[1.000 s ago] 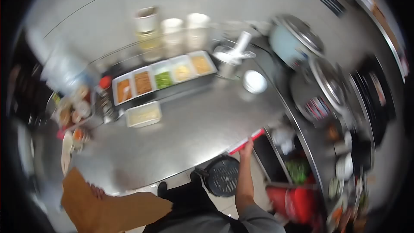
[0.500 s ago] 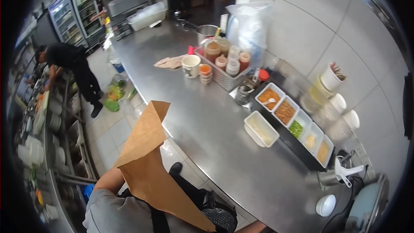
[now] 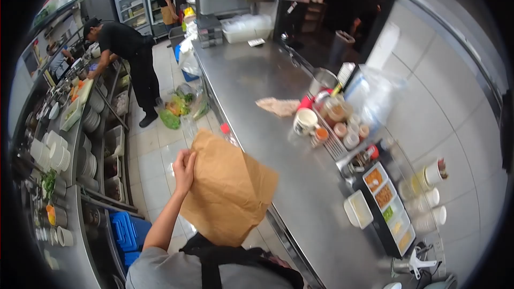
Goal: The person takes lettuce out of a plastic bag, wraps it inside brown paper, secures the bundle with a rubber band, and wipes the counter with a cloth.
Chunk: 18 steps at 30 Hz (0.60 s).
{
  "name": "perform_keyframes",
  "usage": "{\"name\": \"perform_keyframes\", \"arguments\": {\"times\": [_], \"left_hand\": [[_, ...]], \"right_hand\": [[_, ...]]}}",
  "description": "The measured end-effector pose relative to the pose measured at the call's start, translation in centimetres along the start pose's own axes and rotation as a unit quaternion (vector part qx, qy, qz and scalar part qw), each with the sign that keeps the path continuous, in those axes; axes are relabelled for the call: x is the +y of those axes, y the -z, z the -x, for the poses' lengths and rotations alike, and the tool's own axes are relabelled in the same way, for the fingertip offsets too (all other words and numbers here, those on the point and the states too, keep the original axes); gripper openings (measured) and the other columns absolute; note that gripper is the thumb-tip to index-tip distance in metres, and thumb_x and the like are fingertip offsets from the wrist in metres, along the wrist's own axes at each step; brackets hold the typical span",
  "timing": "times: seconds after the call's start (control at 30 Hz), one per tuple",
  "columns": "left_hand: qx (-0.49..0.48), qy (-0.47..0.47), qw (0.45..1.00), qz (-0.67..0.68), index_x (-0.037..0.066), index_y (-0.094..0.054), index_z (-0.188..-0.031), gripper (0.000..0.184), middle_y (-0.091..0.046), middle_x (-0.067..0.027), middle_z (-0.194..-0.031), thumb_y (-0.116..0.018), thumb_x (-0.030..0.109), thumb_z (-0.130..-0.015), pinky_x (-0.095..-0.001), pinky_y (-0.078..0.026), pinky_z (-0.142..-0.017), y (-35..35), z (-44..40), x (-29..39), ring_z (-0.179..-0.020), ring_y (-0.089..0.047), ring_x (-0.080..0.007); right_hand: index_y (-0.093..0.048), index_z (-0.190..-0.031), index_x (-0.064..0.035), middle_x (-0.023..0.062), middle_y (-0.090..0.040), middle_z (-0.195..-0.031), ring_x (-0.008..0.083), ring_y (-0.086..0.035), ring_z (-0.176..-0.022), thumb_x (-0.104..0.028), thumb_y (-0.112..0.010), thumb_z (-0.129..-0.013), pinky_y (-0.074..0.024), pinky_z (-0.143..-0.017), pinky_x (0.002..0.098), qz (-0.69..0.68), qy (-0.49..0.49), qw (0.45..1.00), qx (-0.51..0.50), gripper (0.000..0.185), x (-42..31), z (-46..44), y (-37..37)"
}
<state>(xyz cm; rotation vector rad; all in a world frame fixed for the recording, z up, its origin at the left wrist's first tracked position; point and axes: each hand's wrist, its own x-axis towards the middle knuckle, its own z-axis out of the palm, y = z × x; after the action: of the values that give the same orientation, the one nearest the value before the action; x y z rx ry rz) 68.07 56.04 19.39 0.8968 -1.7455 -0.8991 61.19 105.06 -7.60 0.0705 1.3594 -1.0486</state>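
Observation:
My left hand (image 3: 184, 171) is closed on the upper left edge of a brown paper bag (image 3: 227, 187), its fingers pinching the paper. The bag hangs in front of my body, creased and folded along its right side, near the edge of the steel counter (image 3: 300, 182). What is inside the bag, if anything, does not show. My right hand is out of sight. Below the bag, a dark apron strap (image 3: 211, 273) crosses my grey shirt.
On the counter are a cloth (image 3: 278, 107), a cup (image 3: 305, 121), a basket of sauce bottles (image 3: 338, 115), and a topping rack (image 3: 388, 208). A person in black (image 3: 126, 45) bends over the left worktop; another stands far back. Vegetable bags (image 3: 179, 108) lie on the floor.
The view has swung left. The paper bag has turned to show its broad face, and my left hand, hidden behind it before, has come into sight. My right forearm has left the picture.

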Motion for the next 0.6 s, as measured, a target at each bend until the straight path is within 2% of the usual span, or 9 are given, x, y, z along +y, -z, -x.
{"name": "perform_keyframes", "arguments": {"times": [0.07,0.13,0.2,0.27,0.37,0.4,0.5,0.53,0.6], "left_hand": [[0.012,-0.098,0.99,-0.099,0.001,-0.057,-0.085,0.009,-0.056,-0.0081,-0.063,-0.065,0.006,-0.083,-0.0246,-0.04,-0.049,3.3,-2.9,-1.2,-0.053,-0.05,-0.0084],[0.002,-0.157,0.983,-0.094,0.002,-0.059,-0.084,0.009,-0.057,-0.0081,-0.064,-0.066,0.006,-0.081,-0.0264,-0.041,-0.049,5.7,-5.1,-2.7,-0.052,-0.052,-0.0122],[-0.036,-0.227,0.968,-0.1,0.004,-0.061,-0.082,0.009,-0.059,-0.0076,-0.065,-0.069,0.007,-0.078,-0.0288,-0.042,-0.048,8.0,-7.3,-3.8,-0.052,-0.054,-0.0167],[-0.109,-0.301,0.942,-0.104,0.006,-0.062,-0.079,0.011,-0.058,-0.0079,-0.064,-0.071,0.007,-0.073,-0.0314,-0.042,-0.047,9.6,-9.2,-4.4,-0.052,-0.055,-0.0218],[-0.153,-0.349,0.916,-0.125,0.007,-0.063,-0.08,0.014,-0.055,-0.0072,-0.06,-0.073,0.009,-0.07,-0.0332,-0.041,-0.047,12.2,-12.2,-5.8,-0.051,-0.053,-0.0241],[-0.155,-0.354,0.912,-0.138,0.007,-0.063,-0.081,0.016,-0.055,-0.0064,-0.06,-0.073,0.01,-0.07,-0.0335,-0.041,-0.047,13.0,-13.4,-6.3,-0.05,-0.053,-0.0241],[-0.085,-0.26,0.936,-0.223,0.008,-0.062,-0.092,0.026,-0.053,-0.0047,-0.065,-0.074,0.014,-0.07,-0.0333,-0.043,-0.053,14.5,-18.0,-7.1,-0.057,-0.054,-0.023],[-0.079,-0.176,0.949,-0.249,0.009,-0.056,-0.114,0.053,-0.057,-0.0121,-0.095,-0.077,0.016,-0.066,-0.0372,-0.046,-0.07,14.9,-18.9,-8.6,-0.083,-0.057,-0.027],[-0.098,-0.139,0.946,-0.277,0.01,-0.048,-0.126,0.069,-0.048,-0.0176,-0.114,-0.078,0.018,-0.065,-0.0416,-0.042,-0.083,15.3,-21.3,-10.1,-0.1,-0.05,-0.0327]], "right_hand": [[-0.04,-0.135,-0.0023,0.0098,-0.043,-0.138,0.0205,-0.042,-0.125,-0.046,-0.033,-0.097,-0.0318,-0.103,0.0377,-0.026,0.04,0.994,-0.098,0.058,-7.1,-6.0,-2.4],[-0.037,-0.136,-0.0016,0.0098,-0.043,-0.138,0.0217,-0.039,-0.128,-0.039,-0.044,-0.095,-0.0299,-0.104,0.0393,0.096,0.253,0.957,-0.105,0.056,-23.6,-1.0,-10.1],[-0.036,-0.136,-0.0002,0.0126,-0.039,-0.139,0.0242,-0.037,-0.128,-0.037,-0.061,-0.086,-0.0279,-0.106,0.037,0.036,0.488,0.869,-0.068,0.067,-33.5,-1.0,-18.3],[-0.034,-0.137,-0.0004,0.0127,-0.036,-0.141,0.0243,-0.04,-0.124,-0.029,-0.074,-0.076,-0.0283,-0.105,0.0372,0.222,0.607,0.763,0.012,0.079,-41.5,-1.3,-26.3],[-0.042,-0.131,0.001,0.0129,-0.047,-0.132,0.0218,-0.049,-0.114,-0.027,-0.079,-0.071,-0.0347,-0.101,0.0348,0.455,0.509,0.717,-0.142,0.076,-47.6,-5.6,-33.2],[-0.054,-0.119,0.0021,0.0106,-0.06,-0.114,0.0184,-0.056,-0.101,-0.025,-0.077,-0.073,-0.0424,-0.093,0.0322,0.443,0.283,0.825,-0.207,0.058,-49.5,-7.4,-34.7],[-0.063,-0.1,0.0023,0.006,-0.067,-0.086,0.0126,-0.059,-0.081,-0.026,-0.075,-0.076,-0.0477,-0.075,0.0291,0.354,0.368,0.843,-0.167,0.039,-52.3,-13.0,-37.1],[-0.063,-0.1,0.0028,0.0063,-0.067,-0.087,0.0129,-0.06,-0.082,-0.025,-0.075,-0.076,-0.048,-0.075,0.0295,0.36,0.391,0.839,-0.117,0.038,-54.0,-15.1,-36.9],[-0.063,-0.098,0.0036,0.0075,-0.067,-0.087,0.015,-0.061,-0.083,-0.022,-0.074,-0.076,-0.0495,-0.074,0.0313,0.298,0.363,0.882,-0.036,0.035,-58.4,-18.3,-35.6]]}}
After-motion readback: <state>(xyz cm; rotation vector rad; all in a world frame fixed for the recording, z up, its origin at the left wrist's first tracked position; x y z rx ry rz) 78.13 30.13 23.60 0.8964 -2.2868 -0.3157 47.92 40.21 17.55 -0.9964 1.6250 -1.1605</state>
